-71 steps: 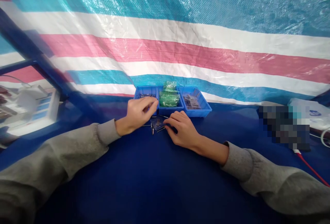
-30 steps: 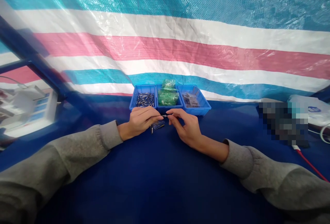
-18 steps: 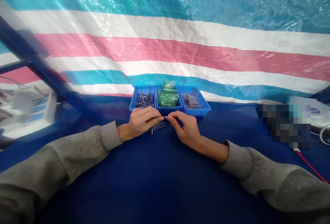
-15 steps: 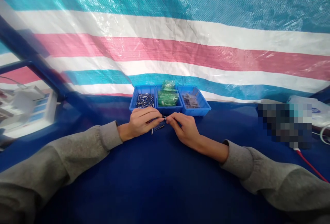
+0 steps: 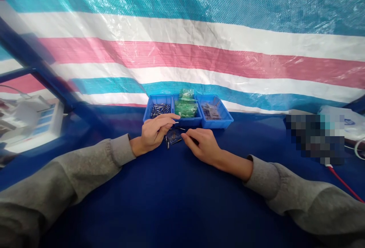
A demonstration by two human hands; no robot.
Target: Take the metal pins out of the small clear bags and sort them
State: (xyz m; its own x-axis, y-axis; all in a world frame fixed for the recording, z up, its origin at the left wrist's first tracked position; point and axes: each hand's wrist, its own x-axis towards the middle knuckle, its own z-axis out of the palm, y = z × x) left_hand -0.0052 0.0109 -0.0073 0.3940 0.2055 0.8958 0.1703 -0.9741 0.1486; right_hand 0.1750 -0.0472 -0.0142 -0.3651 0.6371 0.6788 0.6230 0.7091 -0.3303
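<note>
My left hand [image 5: 156, 131] pinches a thin metal pin [image 5: 176, 122], whose tip shows past the fingertips. To its right my right hand [image 5: 203, 146] has thumb and forefinger pressed together; whatever is between them is hidden. On the table between the hands lies a small clear bag [image 5: 174, 136] with dark contents. Several loose metal pins [image 5: 167, 143] lie at it, partly covered by my left hand. Just behind my left hand stands a blue bin [image 5: 146, 115] with many shiny metal pins [image 5: 160, 109] in it.
A middle blue bin [image 5: 186, 120] holds green plastic bags [image 5: 186, 108]. The right blue bin [image 5: 226, 118] contains small clear bags [image 5: 211, 112]. A striped sheet [image 5: 182, 54] hangs behind. At the right are a blurred-out dark object, a red cable [image 5: 345, 184] and a white plastic bag [image 5: 349, 120].
My hands have come apart from where their fingertips met. The left has lifted slightly left with the pin; the right has dropped a little, uncovering the things on the table.
</note>
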